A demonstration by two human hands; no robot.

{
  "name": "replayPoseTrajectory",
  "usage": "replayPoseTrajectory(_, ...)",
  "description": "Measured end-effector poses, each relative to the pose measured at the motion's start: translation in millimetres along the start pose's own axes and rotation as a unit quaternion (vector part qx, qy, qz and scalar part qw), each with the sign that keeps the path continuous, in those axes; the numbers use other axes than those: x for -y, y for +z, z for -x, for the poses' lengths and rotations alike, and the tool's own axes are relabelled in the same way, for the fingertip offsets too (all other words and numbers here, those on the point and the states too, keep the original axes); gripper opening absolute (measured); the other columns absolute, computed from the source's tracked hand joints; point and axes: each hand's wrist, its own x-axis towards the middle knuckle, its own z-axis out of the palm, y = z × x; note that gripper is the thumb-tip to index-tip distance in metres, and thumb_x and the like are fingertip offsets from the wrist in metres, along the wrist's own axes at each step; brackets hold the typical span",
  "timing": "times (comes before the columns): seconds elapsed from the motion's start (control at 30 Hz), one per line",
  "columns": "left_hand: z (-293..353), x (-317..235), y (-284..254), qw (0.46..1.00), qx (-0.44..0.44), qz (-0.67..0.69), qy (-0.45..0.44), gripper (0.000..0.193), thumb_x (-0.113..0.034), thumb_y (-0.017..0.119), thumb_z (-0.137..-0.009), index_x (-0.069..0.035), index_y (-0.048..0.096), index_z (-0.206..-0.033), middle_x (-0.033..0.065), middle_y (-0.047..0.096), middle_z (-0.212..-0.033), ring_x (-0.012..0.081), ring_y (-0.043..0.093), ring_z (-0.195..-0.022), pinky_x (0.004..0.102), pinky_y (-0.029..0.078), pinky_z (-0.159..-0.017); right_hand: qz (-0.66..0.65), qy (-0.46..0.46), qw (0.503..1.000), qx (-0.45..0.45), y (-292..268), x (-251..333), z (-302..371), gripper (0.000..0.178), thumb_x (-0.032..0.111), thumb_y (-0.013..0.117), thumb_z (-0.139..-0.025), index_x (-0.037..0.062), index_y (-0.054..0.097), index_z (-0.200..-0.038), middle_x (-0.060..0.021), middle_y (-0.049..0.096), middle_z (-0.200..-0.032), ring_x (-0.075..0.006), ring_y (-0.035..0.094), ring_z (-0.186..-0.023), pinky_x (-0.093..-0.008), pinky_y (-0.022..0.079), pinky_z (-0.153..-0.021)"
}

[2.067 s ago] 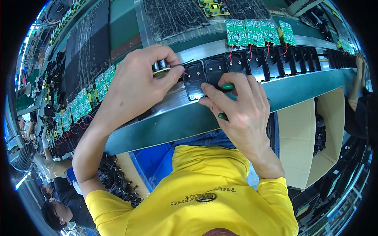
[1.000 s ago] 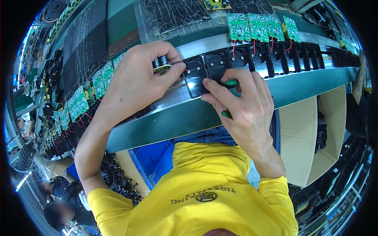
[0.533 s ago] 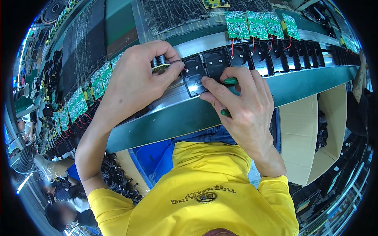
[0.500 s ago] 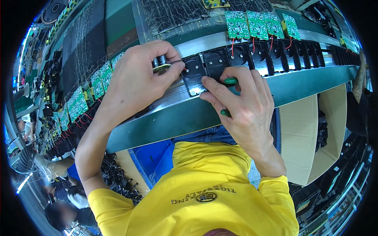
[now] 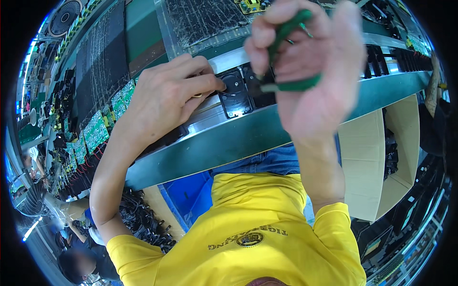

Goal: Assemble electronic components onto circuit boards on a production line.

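Now, far L: green circuit bds [image 5: 95, 131], red wires trailing.
My L hand [image 5: 164, 100]: fingers curled round small part [image 5: 197, 96], mostly hidden, yellowish edge showing.
Blk case [image 5: 237, 104]: flat on metal rail [image 5: 206, 125], btwn my hands, beside L fingertips.
My R hand [image 5: 329, 71]: raised, blurred, gripping green-handled pliers [image 5: 300, 85].
Cardboard box [image 5: 360, 162]: below bench [image 5: 214, 148].

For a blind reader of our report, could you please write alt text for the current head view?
A blurred right hand holds a green-handled tool above a bench, while the left hand grips a mostly hidden part beside a black casing. Green circuit boards line the left; an open cardboard box stands at right.
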Motion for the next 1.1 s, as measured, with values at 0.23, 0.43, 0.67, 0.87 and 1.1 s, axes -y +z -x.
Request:
replayPoseTrajectory(0.23,4,6,9,0.998,-0.017,-0.053,0.025,0.01,-0.01,0.075,-0.092,-0.015,0.077,-0.1,-0.0019,0.069,-0.106,0.0201,0.066,-0.09,0.0333,0.055,-0.077,-0.26,0.07,0.963,-0.001,1,-59,-14,0.039,0.038,0.041,-0.12,0.0066,0.059,-0.107,-0.0031,0.052,-0.081,-0.0132,0.043,-0.069,-0.0288,0.038,-0.065)
replayPoseTrajectory(0.43,6,9,16,0.998,-0.044,-0.036,0.031,0.012,-0.004,0.073,-0.091,-0.01,0.076,-0.101,0.0008,0.07,-0.106,0.0225,0.066,-0.088,0.0344,0.054,-0.077,-0.231,0.054,0.971,0.008,5,-72,-16,0.041,0.04,0.041,-0.12,0.0069,0.058,-0.102,-0.0029,0.05,-0.077,-0.0134,0.04,-0.066,-0.0299,0.036,-0.063)
replayPoseTrajectory(0.67,5,2,14,0.997,-0.052,-0.054,-0.005,0.007,-0.01,0.074,-0.093,-0.013,0.075,-0.1,-0.0002,0.069,-0.105,0.0218,0.068,-0.088,0.0353,0.055,-0.074,-0.035,-0.004,0.999,-0.01,11,-65,-10,0.038,0.035,0.045,-0.119,0.0054,0.068,-0.117,-0.0045,0.06,-0.087,-0.0128,0.05,-0.073,-0.0286,0.04,-0.065)
replayPoseTrajectory(0.87,1,-23,3,0.995,-0.021,-0.012,-0.092,0.008,0.0,0.073,-0.096,-0.005,0.075,-0.101,0.0047,0.072,-0.107,0.0286,0.068,-0.086,0.0361,0.055,-0.076,-0.003,-0.027,0.997,-0.078,18,-16,-4,0.035,0.03,0.053,-0.116,0.0038,0.074,-0.126,-0.0051,0.064,-0.094,-0.0123,0.055,-0.077,-0.0271,0.043,-0.067)
replayPoseTrajectory(1.1,2,-36,12,0.989,-0.052,0.006,-0.136,0.005,-0.005,0.077,-0.098,-0.007,0.077,-0.103,0.0029,0.069,-0.107,0.0242,0.066,-0.08,0.0346,0.053,-0.07,0.603,-0.091,0.786,0.099,-28,34,57,0.026,0.014,0.09,-0.088,0.0119,0.087,-0.114,-0.0047,0.065,-0.106,-0.0172,0.06,-0.086,-0.0319,0.053,-0.078)
